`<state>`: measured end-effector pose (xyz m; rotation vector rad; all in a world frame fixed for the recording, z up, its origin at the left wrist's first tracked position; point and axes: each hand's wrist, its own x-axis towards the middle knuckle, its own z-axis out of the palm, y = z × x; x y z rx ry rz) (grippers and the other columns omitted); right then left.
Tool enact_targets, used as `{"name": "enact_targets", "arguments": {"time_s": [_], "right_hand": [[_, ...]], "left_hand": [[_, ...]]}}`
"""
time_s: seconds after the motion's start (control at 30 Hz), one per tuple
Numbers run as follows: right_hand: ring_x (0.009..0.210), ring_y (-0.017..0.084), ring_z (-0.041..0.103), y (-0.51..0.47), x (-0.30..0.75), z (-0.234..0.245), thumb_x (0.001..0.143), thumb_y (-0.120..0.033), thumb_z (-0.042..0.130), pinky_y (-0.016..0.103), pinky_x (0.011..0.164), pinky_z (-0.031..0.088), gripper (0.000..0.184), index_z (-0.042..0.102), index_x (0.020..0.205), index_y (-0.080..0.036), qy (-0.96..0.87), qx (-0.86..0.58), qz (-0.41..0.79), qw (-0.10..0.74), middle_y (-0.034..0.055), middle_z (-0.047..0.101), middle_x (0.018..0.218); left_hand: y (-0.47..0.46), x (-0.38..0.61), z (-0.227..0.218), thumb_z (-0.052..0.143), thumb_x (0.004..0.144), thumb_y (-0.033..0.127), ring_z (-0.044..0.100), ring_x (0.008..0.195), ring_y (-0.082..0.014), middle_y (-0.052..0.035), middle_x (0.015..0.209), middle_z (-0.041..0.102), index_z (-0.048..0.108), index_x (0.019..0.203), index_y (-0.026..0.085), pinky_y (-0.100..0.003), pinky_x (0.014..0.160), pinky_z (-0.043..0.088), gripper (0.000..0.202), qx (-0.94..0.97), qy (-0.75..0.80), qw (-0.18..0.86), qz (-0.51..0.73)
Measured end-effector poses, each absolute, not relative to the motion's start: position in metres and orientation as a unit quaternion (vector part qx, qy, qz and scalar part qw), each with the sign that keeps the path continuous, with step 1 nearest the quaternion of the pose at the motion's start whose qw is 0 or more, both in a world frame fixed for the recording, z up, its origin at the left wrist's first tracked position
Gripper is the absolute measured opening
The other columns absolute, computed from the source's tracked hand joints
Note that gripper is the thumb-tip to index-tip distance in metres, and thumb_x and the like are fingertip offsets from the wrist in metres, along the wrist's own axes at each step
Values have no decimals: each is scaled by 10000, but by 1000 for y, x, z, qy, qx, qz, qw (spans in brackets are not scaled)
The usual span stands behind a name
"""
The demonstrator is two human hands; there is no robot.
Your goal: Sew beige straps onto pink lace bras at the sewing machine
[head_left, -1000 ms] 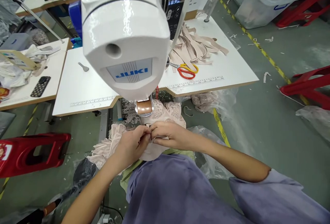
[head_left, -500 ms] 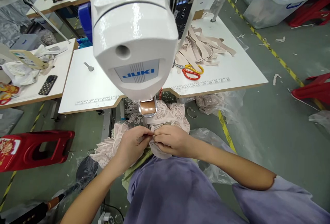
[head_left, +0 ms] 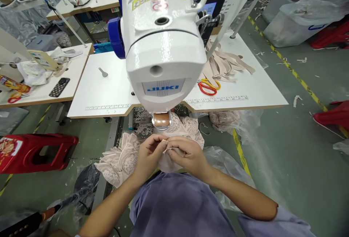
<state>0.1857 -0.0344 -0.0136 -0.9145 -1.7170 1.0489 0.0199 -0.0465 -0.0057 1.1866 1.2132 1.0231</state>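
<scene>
Counting the clock from the hands, the left hand and right hand meet, fingers bent and nearly closed, pinching pale fabric. A lace heap lies at nine, a red stool beyond it. At twelve, a white worktable bears a JUKI machine; at one, scissors, then beige strips. Farther, between one and two, translucent bins stand on green floor, contents unclear.

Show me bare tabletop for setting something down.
Left of the white JUKI sewing machine, the white tabletop is bare between the small grey tool and the printed ruler. So is its right front corner. Beige fabric strips and red-and-yellow scissors crowd the machine's right.
</scene>
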Motion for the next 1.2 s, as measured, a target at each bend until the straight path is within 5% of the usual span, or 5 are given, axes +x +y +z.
{"name": "enact_targets", "arguments": {"time_s": [0.23, 0.43, 0.7, 1.2], "right_hand": [[856, 161, 717, -33, 189, -2, 881, -156, 599, 263, 754, 556, 162, 732, 936, -231, -721, -380, 419, 401, 30, 764, 928], [841, 155, 719, -29, 194, -8, 864, -182, 628, 254, 774, 546, 134, 743, 908, -235, -685, -417, 438, 406, 9, 770, 917], [713, 132, 637, 4, 216, 7, 935, -267, 575, 239, 646, 405, 159, 715, 879, -214, -753, -472, 336, 312, -7, 712, 770], [605, 90, 532, 9, 218, 26, 936, -325, 567, 204, 547, 356, 222, 712, 836, -190, -694, -402, 569, 180, -29, 648, 701]], "left_hand": [[-45, 7, -9, 602, 937, 210, 577, 688, -116, 3, 748, 619, 636, 816, 184, -223, 632, 446, 128, 683, 512, 308, 420], [-38, 10, -6, 564, 957, 167, 658, 816, -136, -36, 880, 708, 688, 945, 189, -233, 728, 510, 127, 707, 474, 322, 415], [-39, 7, 10, 619, 924, 124, 675, 739, -113, -28, 834, 739, 700, 960, 168, -191, 653, 505, 99, 757, 483, 216, 384], [-34, 6, 19, 625, 929, 121, 665, 671, -85, 6, 789, 740, 690, 971, 174, -167, 595, 461, 93, 796, 439, 211, 360]]}}
